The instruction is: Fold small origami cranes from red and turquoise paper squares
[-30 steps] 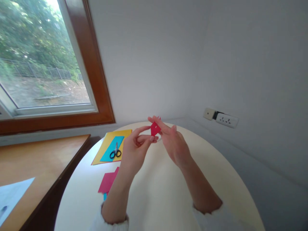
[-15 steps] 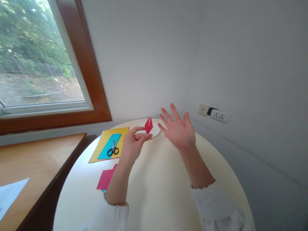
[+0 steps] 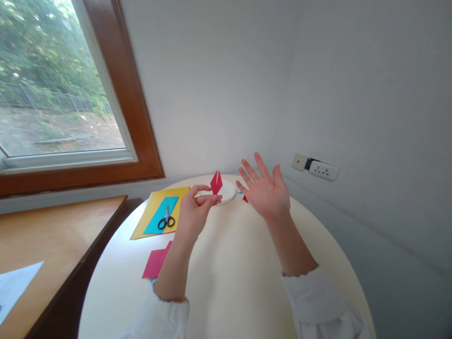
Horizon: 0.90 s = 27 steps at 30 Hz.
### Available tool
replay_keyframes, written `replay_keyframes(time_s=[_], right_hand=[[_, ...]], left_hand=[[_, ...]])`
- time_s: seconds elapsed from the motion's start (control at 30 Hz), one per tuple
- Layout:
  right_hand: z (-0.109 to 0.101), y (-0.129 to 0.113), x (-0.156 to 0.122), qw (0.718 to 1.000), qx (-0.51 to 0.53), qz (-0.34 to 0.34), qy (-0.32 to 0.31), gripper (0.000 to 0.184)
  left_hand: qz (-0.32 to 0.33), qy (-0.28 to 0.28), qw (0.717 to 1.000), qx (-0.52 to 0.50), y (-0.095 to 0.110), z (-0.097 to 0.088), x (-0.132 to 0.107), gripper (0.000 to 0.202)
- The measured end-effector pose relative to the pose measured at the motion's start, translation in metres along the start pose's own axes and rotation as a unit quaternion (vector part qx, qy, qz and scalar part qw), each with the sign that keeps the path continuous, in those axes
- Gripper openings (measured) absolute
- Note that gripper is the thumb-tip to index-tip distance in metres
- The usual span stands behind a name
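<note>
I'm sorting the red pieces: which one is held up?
The folded red piece with two upward points, pinched in the left hand; the flat red paper and small red piece lie on the table.

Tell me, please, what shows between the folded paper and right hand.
In the head view, a white disc shows behind the gap between right hand and folded paper.

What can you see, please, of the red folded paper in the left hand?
The red folded paper looks flat-coloured and crisply creased, in a narrow, kite-like shape. Two pointed flaps rise side by side with a slit between them, and it tapers below. It stands roughly upright, its lower end held in the fingers of the left hand; the right hand is apart from it. Behind it shows a white disc.
</note>
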State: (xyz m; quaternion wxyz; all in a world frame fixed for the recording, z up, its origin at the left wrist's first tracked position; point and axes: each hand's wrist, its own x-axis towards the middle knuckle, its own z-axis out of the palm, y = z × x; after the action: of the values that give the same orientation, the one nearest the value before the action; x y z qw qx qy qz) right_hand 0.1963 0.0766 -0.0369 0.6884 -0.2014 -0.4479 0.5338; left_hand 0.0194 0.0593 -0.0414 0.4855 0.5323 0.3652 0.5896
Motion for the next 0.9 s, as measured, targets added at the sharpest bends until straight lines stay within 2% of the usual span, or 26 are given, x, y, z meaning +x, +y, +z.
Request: replay_keyframes(time_s=[0.23, 0.43, 0.53, 0.63, 0.77, 0.9], right_hand=[[0.0033, -0.0011, -0.0016, 0.999, 0.049, 0.02, 0.011, 0.044], [0.0065, -0.0018, -0.0026, 0.996, 0.075, 0.03, 0.023, 0.043], [0.0074, -0.0021, -0.0029, 0.995, 0.089, 0.033, 0.026, 0.041], [0.008, -0.003, -0.0029, 0.993, 0.103, 0.036, 0.032, 0.04], [0.0076, -0.0047, -0.0028, 0.993, 0.111, 0.03, 0.036, 0.039], [0.0064, -0.0058, -0.003, 0.992, 0.114, 0.023, 0.039, 0.039]], left_hand=[[-0.007, 0.002, 1.0, -0.018, 0.0043, 0.0003, -0.0019, 0.038], [0.027, -0.025, 0.999, -0.03, 0.0058, -0.0016, -0.0027, 0.073], [0.05, -0.032, 0.998, 0.004, 0.0025, -0.0035, -0.0005, 0.064], [0.101, -0.026, 0.989, 0.101, -0.0011, -0.005, 0.0009, 0.047], [0.217, -0.014, 0.945, 0.243, -0.0008, -0.0047, -0.0017, 0.039], [0.271, -0.032, 0.923, 0.271, 0.0026, -0.0032, -0.0053, 0.038]])
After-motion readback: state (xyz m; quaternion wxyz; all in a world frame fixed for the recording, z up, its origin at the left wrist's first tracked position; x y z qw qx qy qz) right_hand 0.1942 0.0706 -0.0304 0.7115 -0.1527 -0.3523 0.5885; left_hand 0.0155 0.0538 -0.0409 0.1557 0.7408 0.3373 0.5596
